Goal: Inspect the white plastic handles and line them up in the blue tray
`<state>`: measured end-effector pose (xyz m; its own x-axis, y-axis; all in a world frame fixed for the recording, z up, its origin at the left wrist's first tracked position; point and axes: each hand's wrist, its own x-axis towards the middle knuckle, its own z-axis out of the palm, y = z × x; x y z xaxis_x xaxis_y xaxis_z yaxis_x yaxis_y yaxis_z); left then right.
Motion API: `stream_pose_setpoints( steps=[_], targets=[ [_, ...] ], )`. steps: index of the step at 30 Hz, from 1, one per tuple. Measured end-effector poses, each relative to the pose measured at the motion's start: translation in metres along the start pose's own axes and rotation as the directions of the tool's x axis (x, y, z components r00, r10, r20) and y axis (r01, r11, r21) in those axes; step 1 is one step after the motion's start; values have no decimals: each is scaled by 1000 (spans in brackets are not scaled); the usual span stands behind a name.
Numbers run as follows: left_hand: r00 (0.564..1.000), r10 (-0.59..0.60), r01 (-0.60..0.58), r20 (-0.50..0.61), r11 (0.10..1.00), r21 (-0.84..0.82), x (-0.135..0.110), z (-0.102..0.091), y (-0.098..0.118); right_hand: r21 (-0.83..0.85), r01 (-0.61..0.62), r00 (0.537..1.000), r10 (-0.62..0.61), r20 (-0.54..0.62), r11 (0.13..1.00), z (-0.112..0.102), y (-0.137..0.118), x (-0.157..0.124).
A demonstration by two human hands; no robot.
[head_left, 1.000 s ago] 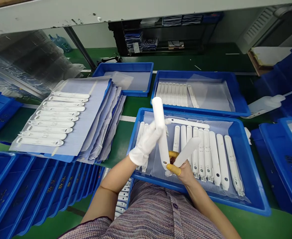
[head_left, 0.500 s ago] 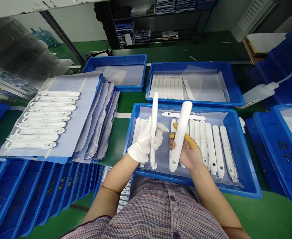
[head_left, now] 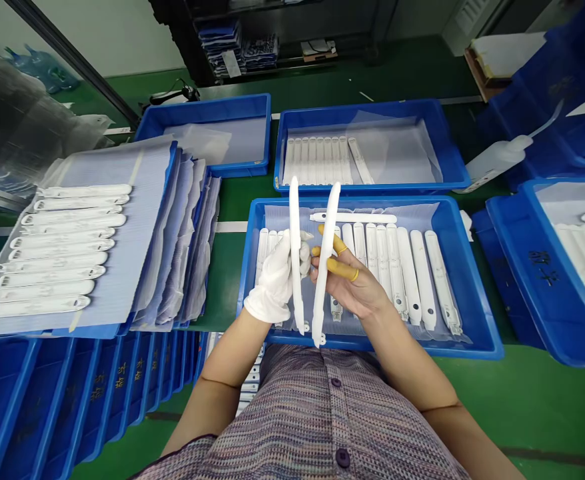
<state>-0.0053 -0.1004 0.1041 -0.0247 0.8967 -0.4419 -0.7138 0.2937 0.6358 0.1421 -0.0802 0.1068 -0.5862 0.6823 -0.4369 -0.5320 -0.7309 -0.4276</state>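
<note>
My left hand (head_left: 275,283), in a white glove, grips a long white plastic strip (head_left: 295,220) held upright and edge-on. My right hand (head_left: 347,283), with yellow finger cots on several fingers, grips a second long white strip (head_left: 328,227), also upright. The two strips stand side by side, close together, above the near blue tray (head_left: 472,320). In that tray lies a row of several more white strips (head_left: 402,267) on a clear sheet, with one strip (head_left: 352,218) lying crosswise at the far end.
A farther blue tray (head_left: 447,160) holds several white strips. To the left, a stack of ribbed sheets (head_left: 172,220) carries a column of white strips (head_left: 57,247). Blue trays stand on edge at the lower left (head_left: 47,400). A white squeeze bottle (head_left: 497,160) and another blue tray (head_left: 537,267) are on the right.
Both strips have turned edge-on and come closer together, now nearly parallel. The right-hand strip showed its broad face half a second ago. The camera has tilted downward.
</note>
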Motion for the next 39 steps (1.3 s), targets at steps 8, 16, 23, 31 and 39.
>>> stream_pose_setpoints(
  steps=[8, 16, 23, 31, 39],
  targets=[
    [999, -19, 20, 44, 999, -28, 1, 0, -2, 11, 9, 1000, -9, 0, 1000, -5, -2, 4],
    [990, -36, 25, 139, 997, 76, -5, -4, -3, -274, 181, 981, -156, 112, 945, -15, 7, -1],
    [921, -102, 93, 375, 995, 42, 6, -23, -17, -541, 411, 901, -418, 117, 734, -25, 27, -7],
    [892, -118, 81, 436, 991, 104, 9, -35, -22, -617, 444, 867, -485, 114, 650, -30, 35, -8],
    [897, -120, 67, 426, 988, 137, 8, -34, -20, -652, 415, 875, -475, 95, 635, -27, 38, -8]
  ],
)
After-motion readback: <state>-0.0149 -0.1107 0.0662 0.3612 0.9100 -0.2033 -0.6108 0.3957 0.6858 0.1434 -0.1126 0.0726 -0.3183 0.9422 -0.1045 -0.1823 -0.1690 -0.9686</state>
